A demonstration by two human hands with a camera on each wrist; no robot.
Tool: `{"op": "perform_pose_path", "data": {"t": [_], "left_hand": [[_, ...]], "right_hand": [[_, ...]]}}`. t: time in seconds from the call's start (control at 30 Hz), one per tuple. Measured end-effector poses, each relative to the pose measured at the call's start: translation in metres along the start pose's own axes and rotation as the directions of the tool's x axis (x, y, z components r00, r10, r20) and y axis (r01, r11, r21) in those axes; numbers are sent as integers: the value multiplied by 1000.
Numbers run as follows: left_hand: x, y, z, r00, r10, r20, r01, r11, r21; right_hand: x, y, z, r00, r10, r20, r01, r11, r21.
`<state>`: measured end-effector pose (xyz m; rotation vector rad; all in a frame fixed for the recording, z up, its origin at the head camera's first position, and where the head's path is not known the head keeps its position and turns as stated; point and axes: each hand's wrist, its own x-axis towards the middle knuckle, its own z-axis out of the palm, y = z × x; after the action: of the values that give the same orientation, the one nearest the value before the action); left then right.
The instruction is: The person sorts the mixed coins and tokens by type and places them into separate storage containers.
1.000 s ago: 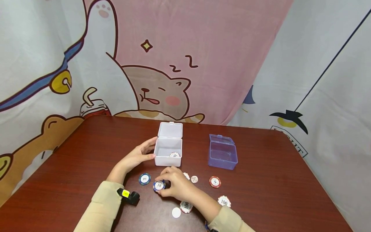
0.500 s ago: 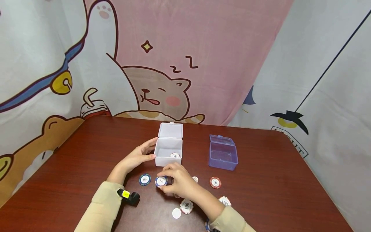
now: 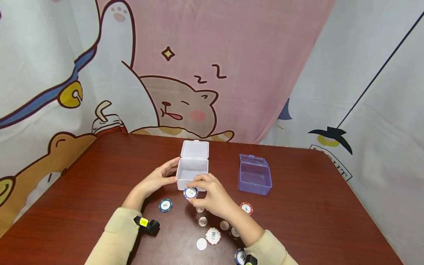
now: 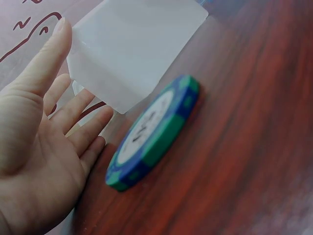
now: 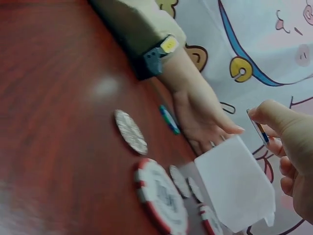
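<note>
A white plastic box (image 3: 192, 164) stands with its lid swung back. My left hand (image 3: 158, 179) rests against its left side, thumb near the front corner and fingers extended along the wall, as the left wrist view also shows. Between thumb and fingers, my right hand (image 3: 213, 195) pinches a blue poker chip (image 3: 190, 193) marked 10. It is held up just before the box's front wall, seen edge-on as a thin chip (image 5: 260, 129) in the right wrist view. The right hand hides part of the box's inside. A green-and-blue chip (image 4: 151, 132) lies below the left hand.
A translucent purple box (image 3: 255, 180) stands open at the right. Several coins (image 3: 202, 221), a red chip (image 3: 246, 208), a red-edged 100 chip (image 3: 213, 236), a white disc (image 3: 201, 243) and a blue chip (image 3: 240, 256) lie around the right forearm.
The right hand has carried the blue 10 chip up and forward to the front of the white box, uncovering coins beneath. My left hand and both boxes have stayed in place.
</note>
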<state>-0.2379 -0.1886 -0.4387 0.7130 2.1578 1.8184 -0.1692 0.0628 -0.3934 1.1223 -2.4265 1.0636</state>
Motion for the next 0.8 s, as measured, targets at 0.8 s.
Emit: {"op": "perform_pose_path", "data": {"t": [0.8], "left_hand": [[1,0,1,1000,-28,-9,28,1000,7]], "right_hand": [[33,37,-7,992,81,-97,-83,997,-11]]}}
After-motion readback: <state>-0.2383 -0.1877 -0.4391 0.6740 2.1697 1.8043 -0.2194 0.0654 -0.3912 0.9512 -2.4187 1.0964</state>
